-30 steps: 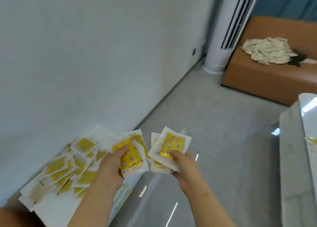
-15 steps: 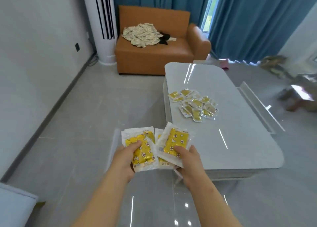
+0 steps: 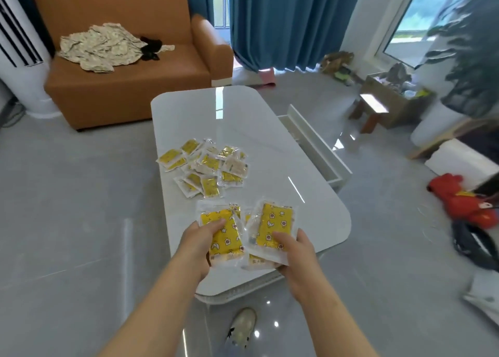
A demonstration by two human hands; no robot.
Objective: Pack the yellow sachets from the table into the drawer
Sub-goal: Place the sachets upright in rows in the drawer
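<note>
Fingers (image 3: 213, 225) of left hand (image 3: 198, 246) and right hand (image 3: 295, 251) clamped on yellow sachets (image 3: 272, 224): probably light, slippery; pinch sealed edges!

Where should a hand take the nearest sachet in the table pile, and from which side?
Pinch the nearest sachet by its clear sealed border at the near edge, coming from the person's side. It lies flat on the table, that edge looks free, and neighbours crowd its far side. The left hand and right hand both grip sachets already, so probably free one first.
</note>
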